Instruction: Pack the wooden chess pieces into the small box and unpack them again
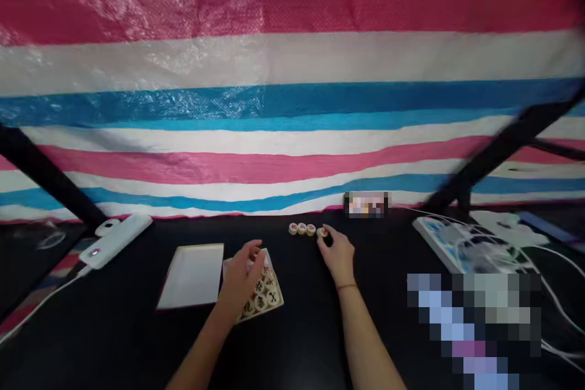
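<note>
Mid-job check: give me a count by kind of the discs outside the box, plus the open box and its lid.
Loose discs: 4 (3 side by side, 1 at the right hand)
Open box: 1 (discs inside not counted; the left hand hides some)
Lid: 1
Total: 6

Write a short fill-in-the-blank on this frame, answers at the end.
1. The right hand has its fingertips on a game piece, just to the ____ of the row.
2. Without that piece, the row counts ____ pieces.
3. The left hand is over the open box; the white-lined lid lies to the box's ____.
4. The table is coloured ____.

Missing words: right; three; left; black.
</note>
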Demonstrator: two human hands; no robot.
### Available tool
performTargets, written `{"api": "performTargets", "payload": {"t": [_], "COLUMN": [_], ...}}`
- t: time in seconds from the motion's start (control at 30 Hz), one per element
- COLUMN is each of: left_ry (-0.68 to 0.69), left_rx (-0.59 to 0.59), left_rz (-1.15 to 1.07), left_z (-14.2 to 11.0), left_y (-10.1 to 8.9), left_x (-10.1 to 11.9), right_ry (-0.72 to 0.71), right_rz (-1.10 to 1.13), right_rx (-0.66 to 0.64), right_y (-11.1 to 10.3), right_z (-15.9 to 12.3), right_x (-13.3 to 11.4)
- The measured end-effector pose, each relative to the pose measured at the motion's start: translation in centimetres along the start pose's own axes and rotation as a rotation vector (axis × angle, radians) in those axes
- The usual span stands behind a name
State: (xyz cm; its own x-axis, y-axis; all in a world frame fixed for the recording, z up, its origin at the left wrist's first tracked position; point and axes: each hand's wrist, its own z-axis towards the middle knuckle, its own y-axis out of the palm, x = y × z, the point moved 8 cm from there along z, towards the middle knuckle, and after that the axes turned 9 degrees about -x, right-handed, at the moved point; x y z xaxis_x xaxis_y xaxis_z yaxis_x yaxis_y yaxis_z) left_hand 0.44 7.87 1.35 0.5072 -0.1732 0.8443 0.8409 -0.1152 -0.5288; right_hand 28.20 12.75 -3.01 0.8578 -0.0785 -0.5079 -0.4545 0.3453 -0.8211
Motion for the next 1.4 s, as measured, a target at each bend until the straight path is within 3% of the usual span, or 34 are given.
{"api": "performTargets", "payload": {"t": [0.23,0.4,0.53,0.7,0.77,0.87,1.07,1.2,1.4], "left_ry": [-0.034,-0.035,-0.043,0.089,0.153,0.204,0.206,0.238,0.291], "left_rx": [-0.013,-0.033,-0.039,0.005,-0.058,-0.255,-0.386,-0.447,-0.514], "left_rz": [-0.015,0.004,0.037,0.158,0.235,0.377,0.438,0.44,0.433], "left_z": [-0.2,-0.2,-0.5,1.1,3.0,6.4,11.4,12.6,12.8], "left_y": [-0.3,-0.1,-0.2,-0.3,0.9,4.1,8.4,9.7,10.1], "left_x": [-0.6,-0.2,-0.2,1.1,2.0,2.8,1.6,1.0,1.5], "right_ry": [0.023,0.044,0.038,-0.104,-0.161,-0.19,-0.223,-0.23,-0.24], "right_rz": [0.135,0.009,0.03,0.145,0.203,0.241,0.242,0.244,0.267], "right_rx": [0.075,-0.005,0.002,0.044,0.046,0.023,-0.03,-0.068,-0.107], "right_y": [-0.7,-0.3,-0.3,-0.1,0.1,0.3,0.0,-0.2,-0.4], "right_z": [0.1,-0.1,-0.1,0.2,0.4,0.7,1.2,1.5,1.7], "right_x": [0.8,0.1,-0.1,-0.3,-0.3,-0.1,0.3,0.2,-0.3]}}
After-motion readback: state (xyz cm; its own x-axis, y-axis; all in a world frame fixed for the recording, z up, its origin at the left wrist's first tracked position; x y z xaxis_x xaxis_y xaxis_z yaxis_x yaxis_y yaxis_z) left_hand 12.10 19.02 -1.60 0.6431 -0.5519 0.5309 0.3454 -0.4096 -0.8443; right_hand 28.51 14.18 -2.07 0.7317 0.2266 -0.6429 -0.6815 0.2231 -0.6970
